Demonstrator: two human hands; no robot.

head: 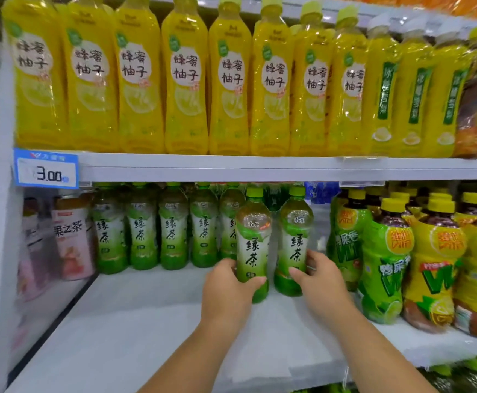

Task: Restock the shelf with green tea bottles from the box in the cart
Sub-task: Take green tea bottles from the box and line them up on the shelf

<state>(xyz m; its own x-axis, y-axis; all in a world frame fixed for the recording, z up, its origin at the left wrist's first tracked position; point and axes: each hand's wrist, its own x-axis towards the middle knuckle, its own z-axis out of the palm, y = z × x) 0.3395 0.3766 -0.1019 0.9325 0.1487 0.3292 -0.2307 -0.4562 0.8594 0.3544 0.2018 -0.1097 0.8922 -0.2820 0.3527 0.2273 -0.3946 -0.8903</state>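
My left hand (pixel 230 290) grips a green tea bottle (pixel 253 236) around its lower half, upright over the white lower shelf (pixel 135 321). Beside it, my right hand (pixel 321 279) grips a second green tea bottle (pixel 294 239) that stands a little farther back. A row of several matching green tea bottles (pixel 172 231) lines the back of the shelf to the left of both hands. The box and the cart are out of view.
Yellow honey-pomelo bottles (pixel 186 78) fill the upper shelf, with a 3.00 price tag (pixel 46 168) on its edge. Green and yellow lemon tea bottles (pixel 430 259) crowd the right of the lower shelf. A pink bottle (pixel 71 239) stands at the left, behind a glass divider.
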